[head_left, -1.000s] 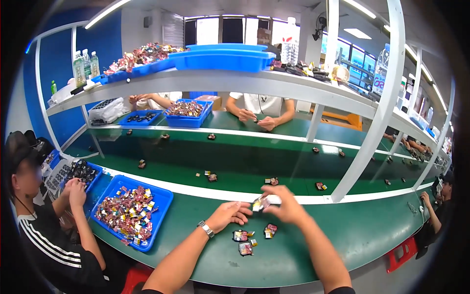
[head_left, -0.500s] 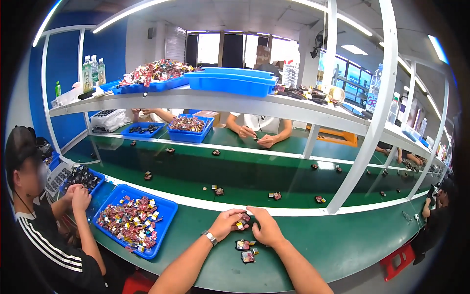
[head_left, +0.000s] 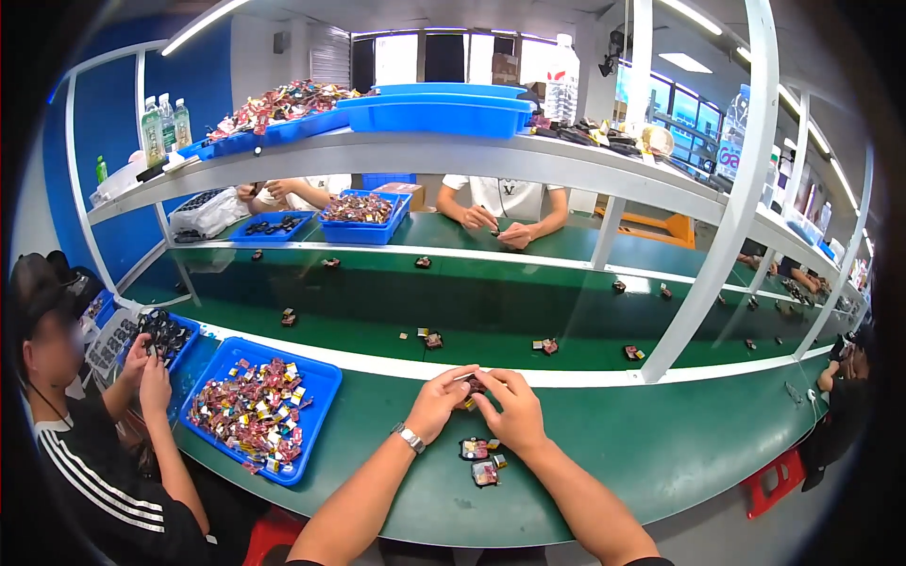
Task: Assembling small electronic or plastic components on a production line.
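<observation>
Both hands have drawn together since a second ago, left hand [head_left: 436,404] and right hand [head_left: 510,411] fingers now pinching one small dark red-and-black part [head_left: 474,386] above the green desk [head_left: 661,453], loose small parts [head_left: 479,459] just below them

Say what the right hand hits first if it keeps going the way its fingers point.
The right hand points up-left at the small dark part pinched between both hands, so it meets that first, then the left hand fingertips. Depth is hard to judge.
</observation>
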`<action>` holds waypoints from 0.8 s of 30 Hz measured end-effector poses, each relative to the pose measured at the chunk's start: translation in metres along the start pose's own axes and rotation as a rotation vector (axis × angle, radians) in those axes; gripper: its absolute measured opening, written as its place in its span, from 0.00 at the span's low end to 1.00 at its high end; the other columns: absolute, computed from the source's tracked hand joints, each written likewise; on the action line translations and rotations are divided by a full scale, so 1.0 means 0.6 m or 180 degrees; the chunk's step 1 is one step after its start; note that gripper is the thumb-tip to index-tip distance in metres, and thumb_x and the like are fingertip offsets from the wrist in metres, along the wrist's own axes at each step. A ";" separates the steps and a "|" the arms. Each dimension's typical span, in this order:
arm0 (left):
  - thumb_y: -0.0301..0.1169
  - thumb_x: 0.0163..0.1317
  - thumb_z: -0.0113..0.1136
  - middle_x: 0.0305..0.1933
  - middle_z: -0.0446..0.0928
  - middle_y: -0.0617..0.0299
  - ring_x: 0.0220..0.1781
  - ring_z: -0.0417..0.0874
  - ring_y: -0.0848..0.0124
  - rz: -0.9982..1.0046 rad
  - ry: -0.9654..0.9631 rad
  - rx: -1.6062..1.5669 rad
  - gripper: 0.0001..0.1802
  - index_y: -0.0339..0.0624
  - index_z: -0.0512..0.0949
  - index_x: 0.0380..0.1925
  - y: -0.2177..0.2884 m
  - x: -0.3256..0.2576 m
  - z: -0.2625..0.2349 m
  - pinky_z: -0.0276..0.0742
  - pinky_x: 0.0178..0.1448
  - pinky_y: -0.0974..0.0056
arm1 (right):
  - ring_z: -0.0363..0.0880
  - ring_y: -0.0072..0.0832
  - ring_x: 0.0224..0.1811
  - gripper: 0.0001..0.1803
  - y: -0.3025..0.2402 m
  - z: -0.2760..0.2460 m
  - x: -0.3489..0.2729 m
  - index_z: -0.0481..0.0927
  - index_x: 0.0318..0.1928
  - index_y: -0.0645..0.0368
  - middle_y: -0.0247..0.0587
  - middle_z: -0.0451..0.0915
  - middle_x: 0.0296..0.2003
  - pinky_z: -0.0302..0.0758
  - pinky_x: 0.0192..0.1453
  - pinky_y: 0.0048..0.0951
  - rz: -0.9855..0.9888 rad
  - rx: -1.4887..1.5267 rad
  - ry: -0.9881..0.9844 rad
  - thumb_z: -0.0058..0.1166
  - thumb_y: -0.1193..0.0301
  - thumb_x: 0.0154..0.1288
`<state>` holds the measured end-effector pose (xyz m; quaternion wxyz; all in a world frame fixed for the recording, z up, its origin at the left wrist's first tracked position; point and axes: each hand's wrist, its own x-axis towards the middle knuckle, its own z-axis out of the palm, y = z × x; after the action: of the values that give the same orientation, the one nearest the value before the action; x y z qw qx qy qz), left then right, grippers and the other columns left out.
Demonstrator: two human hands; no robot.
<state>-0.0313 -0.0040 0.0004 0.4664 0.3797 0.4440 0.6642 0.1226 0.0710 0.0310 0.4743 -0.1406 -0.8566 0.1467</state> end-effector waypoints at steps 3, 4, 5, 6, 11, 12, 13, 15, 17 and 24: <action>0.22 0.70 0.48 0.53 0.78 0.62 0.53 0.78 0.75 -0.0144 -0.0138 -0.0204 0.22 0.41 0.69 0.63 0.004 -0.004 0.016 0.77 0.54 0.67 | 0.80 0.32 0.41 0.14 0.011 0.002 -0.008 0.83 0.45 0.54 0.36 0.79 0.43 0.80 0.41 0.32 0.0196 -0.0016 -0.0015 0.64 0.75 0.55; 0.21 0.69 0.48 0.54 0.77 0.61 0.54 0.78 0.74 -0.0178 -0.0202 -0.0208 0.22 0.41 0.68 0.63 0.007 -0.006 0.022 0.77 0.56 0.66 | 0.80 0.32 0.41 0.14 0.013 -0.001 -0.009 0.83 0.45 0.54 0.36 0.79 0.43 0.80 0.41 0.32 0.0215 -0.0018 0.0003 0.64 0.75 0.55; 0.20 0.69 0.49 0.56 0.76 0.61 0.54 0.78 0.73 -0.0213 -0.0269 -0.0213 0.23 0.40 0.68 0.63 0.008 -0.005 0.027 0.77 0.58 0.65 | 0.80 0.31 0.41 0.13 0.014 -0.005 -0.009 0.83 0.43 0.54 0.35 0.79 0.43 0.80 0.40 0.32 0.0129 -0.0073 0.0021 0.64 0.75 0.55; 0.20 0.69 0.49 0.56 0.76 0.61 0.54 0.78 0.73 -0.0231 -0.0267 -0.0191 0.23 0.40 0.68 0.63 0.009 -0.007 0.026 0.77 0.58 0.65 | 0.80 0.31 0.41 0.12 0.015 -0.005 -0.009 0.84 0.41 0.54 0.35 0.79 0.43 0.80 0.39 0.32 0.0039 -0.0108 0.0034 0.64 0.76 0.54; 0.17 0.66 0.50 0.57 0.75 0.59 0.58 0.78 0.68 -0.0389 -0.0240 -0.0443 0.21 0.39 0.68 0.59 0.010 -0.010 0.018 0.78 0.62 0.62 | 0.80 0.32 0.42 0.11 0.026 -0.013 -0.005 0.84 0.38 0.55 0.35 0.80 0.44 0.80 0.40 0.31 -0.0347 -0.0282 -0.0029 0.63 0.76 0.51; 0.17 0.66 0.50 0.57 0.75 0.59 0.58 0.78 0.68 -0.0396 -0.0250 -0.0426 0.21 0.39 0.68 0.59 0.009 -0.008 0.016 0.78 0.62 0.62 | 0.80 0.33 0.43 0.11 0.028 -0.014 -0.006 0.84 0.37 0.55 0.36 0.80 0.45 0.80 0.41 0.31 -0.0348 -0.0276 -0.0079 0.63 0.76 0.51; 0.17 0.66 0.50 0.57 0.75 0.58 0.58 0.78 0.67 -0.0403 -0.0273 -0.0390 0.20 0.39 0.68 0.58 0.008 -0.007 0.015 0.78 0.63 0.61 | 0.80 0.33 0.43 0.11 0.031 -0.016 -0.004 0.84 0.37 0.55 0.36 0.80 0.45 0.80 0.41 0.31 -0.0340 -0.0277 -0.0062 0.63 0.76 0.51; 0.17 0.66 0.50 0.57 0.75 0.56 0.59 0.78 0.66 -0.0423 -0.0313 -0.0353 0.20 0.39 0.68 0.58 0.006 -0.008 0.013 0.78 0.63 0.61 | 0.79 0.35 0.48 0.09 0.037 -0.021 -0.001 0.84 0.36 0.55 0.38 0.79 0.47 0.79 0.45 0.32 -0.0413 0.0074 -0.0249 0.63 0.75 0.52; 0.18 0.66 0.51 0.57 0.75 0.54 0.58 0.78 0.65 -0.0447 -0.0388 -0.0391 0.20 0.38 0.68 0.57 0.006 -0.008 0.011 0.78 0.64 0.59 | 0.78 0.35 0.50 0.08 0.040 -0.021 -0.005 0.84 0.36 0.56 0.39 0.79 0.48 0.79 0.47 0.33 -0.0223 0.0168 -0.0301 0.63 0.75 0.52; 0.24 0.69 0.52 0.54 0.77 0.53 0.57 0.80 0.65 -0.0391 -0.0493 -0.0380 0.17 0.37 0.68 0.56 0.006 -0.009 0.007 0.78 0.63 0.57 | 0.74 0.37 0.56 0.05 0.044 -0.021 -0.015 0.84 0.36 0.57 0.39 0.76 0.54 0.76 0.55 0.35 0.0229 0.0563 -0.0682 0.61 0.73 0.57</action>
<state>-0.0269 -0.0088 0.0047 0.5608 0.3735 0.3888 0.6283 0.1408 0.0932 0.0202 0.3851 -0.1123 -0.8805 0.2527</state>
